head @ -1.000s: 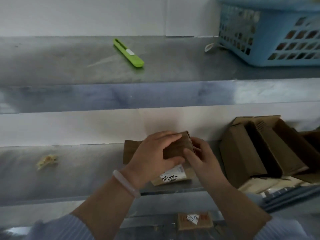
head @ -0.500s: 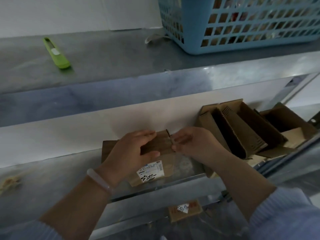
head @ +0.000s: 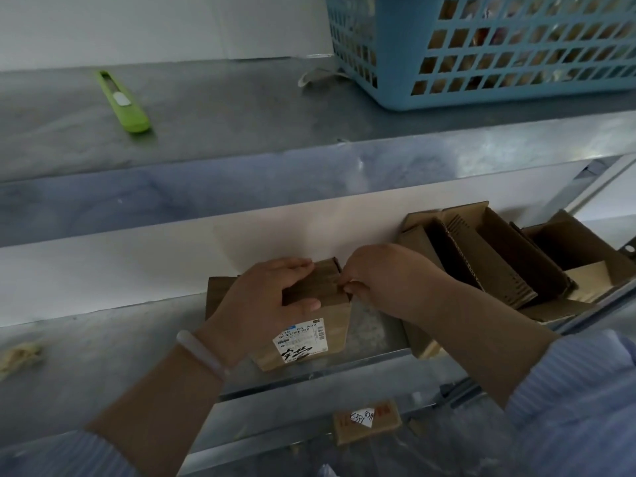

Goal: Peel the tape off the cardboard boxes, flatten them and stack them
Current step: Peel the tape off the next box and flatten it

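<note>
A small brown cardboard box [head: 323, 325] with a white shipping label stands on the lower metal shelf [head: 103, 346]. My left hand [head: 265, 304] grips its top, fingers over the far edge and thumb on the near face. My right hand [head: 382, 277] is at the box's upper right corner, its fingertips pinching at the edge there; what they pinch is too small to tell. To the right, several opened cardboard boxes [head: 495, 263] lie stacked against the wall.
A green utility knife [head: 124, 103] lies on the upper shelf [head: 241, 108], with a blue plastic basket [head: 481, 49] at the right. A crumpled tape scrap [head: 20, 356] sits at the lower shelf's left. Another small labelled box [head: 366, 420] lies below.
My view swung to the right, so the knife and basket shifted left. My right hand moved from the box's front side up to its top right corner. The left hand kept its grip.
</note>
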Demonstrator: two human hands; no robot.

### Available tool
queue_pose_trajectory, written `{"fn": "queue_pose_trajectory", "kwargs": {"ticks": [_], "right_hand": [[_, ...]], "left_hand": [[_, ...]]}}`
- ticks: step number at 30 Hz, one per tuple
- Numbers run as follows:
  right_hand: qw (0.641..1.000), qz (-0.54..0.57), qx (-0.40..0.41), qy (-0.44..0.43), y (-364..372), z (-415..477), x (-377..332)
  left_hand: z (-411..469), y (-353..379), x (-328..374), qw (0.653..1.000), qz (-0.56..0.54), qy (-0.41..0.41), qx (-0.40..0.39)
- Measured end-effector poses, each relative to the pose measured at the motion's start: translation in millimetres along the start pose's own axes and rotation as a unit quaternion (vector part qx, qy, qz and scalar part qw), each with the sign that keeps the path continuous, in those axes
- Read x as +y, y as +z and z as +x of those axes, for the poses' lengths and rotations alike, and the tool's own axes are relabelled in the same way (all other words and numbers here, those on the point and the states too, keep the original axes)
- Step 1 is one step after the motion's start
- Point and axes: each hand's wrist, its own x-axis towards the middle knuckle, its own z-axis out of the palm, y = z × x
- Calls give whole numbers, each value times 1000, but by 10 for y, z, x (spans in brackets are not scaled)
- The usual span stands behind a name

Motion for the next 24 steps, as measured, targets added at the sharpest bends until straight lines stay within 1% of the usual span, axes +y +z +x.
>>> {"fn": "queue_pose_trajectory", "kwargs": {"ticks": [3, 9, 10, 13, 15, 17, 19, 20, 22, 23, 24], "right_hand": [[1000, -28, -1, -11, 5, 11, -8], [996, -67, 44, -50, 64, -2, 2], [993, -81, 55, -64, 85, 6, 11], [981, -86, 136, -104, 183, -5, 77], [973, -103, 163, -125, 239, -14, 102], [971, -107, 172, -131, 293, -11, 112], [976, -81, 173, -104, 355, -1, 113], [983, -44, 164, -70, 378, 0, 85], [987, 79, 132, 44, 406, -6, 10], [973, 163, 113, 114, 413, -17, -34], [943, 256, 100, 185, 415, -27, -80]], "left_hand": [[-3, 6, 2, 1000, 1, -1, -3], [-18, 10, 0, 1000, -1, -13, -4], [-15, 10, 0, 1000, -4, -12, -5], [-11, 12, 4, 1000, -10, -8, 0], [-12, 13, 7, 1000, -14, -7, 3], [-16, 13, 13, 1000, -13, -5, 4], [-17, 10, 14, 1000, -8, -3, 3], [-16, 7, 15, 1000, -4, -2, 3], [-17, 2, 16, 1000, -1, 1, 4], [-22, 1, 22, 1000, -1, 2, 6], [-29, 3, 25, 1000, -3, 3, 11]]}}
